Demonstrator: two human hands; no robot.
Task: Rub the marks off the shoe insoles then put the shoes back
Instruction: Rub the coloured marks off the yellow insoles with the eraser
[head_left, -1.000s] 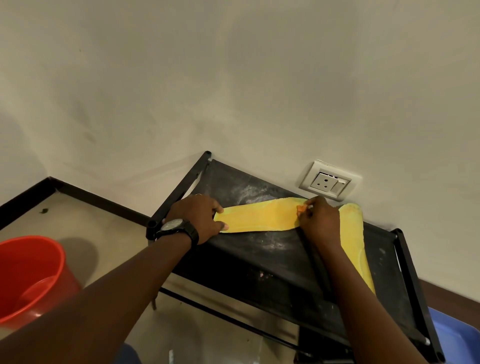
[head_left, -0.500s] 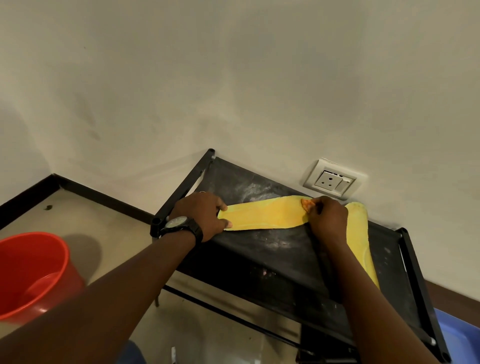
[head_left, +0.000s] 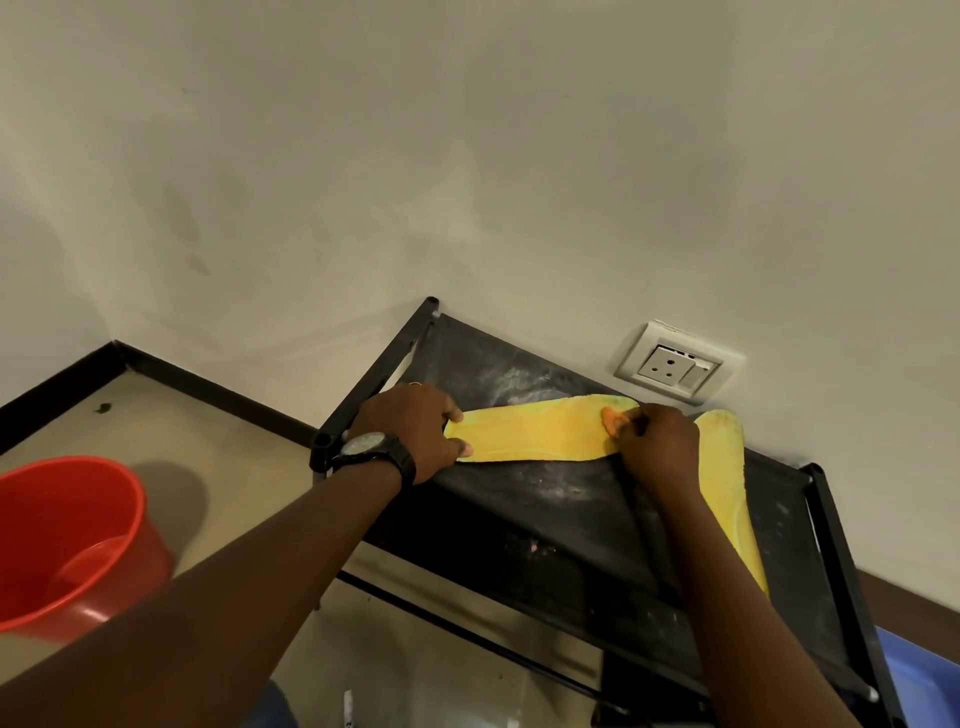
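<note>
Lying flat on the dusty black top shelf of a rack (head_left: 545, 525), a yellow insole (head_left: 535, 428) is held at both ends. Its near end is pinned down by the left hand (head_left: 415, 431), whose fingers are curled over the edge with the thumb pressed on the lower rim; a dark watch (head_left: 374, 452) is worn on that wrist. At the other end, the right hand (head_left: 657, 441) is closed in a pinch on a small orange eraser (head_left: 610, 420), which is pressed against the insole's surface (whether any marks are present under it cannot be told). A second yellow insole (head_left: 727, 483) is laid on the same shelf just right of the right hand, running along the forearm toward the camera and partly hidden by it; the far ends of the two insoles lie near each other by the wall. White powdery smears are seen on the shelf around the first insole. A white wall socket (head_left: 675, 366) is set in the wall just behind the rack. A red bucket (head_left: 67, 540) is stood on the floor well to the left of the rack, and a blue container (head_left: 919, 680) is seen at the lower right edge, partly cut off.
</note>
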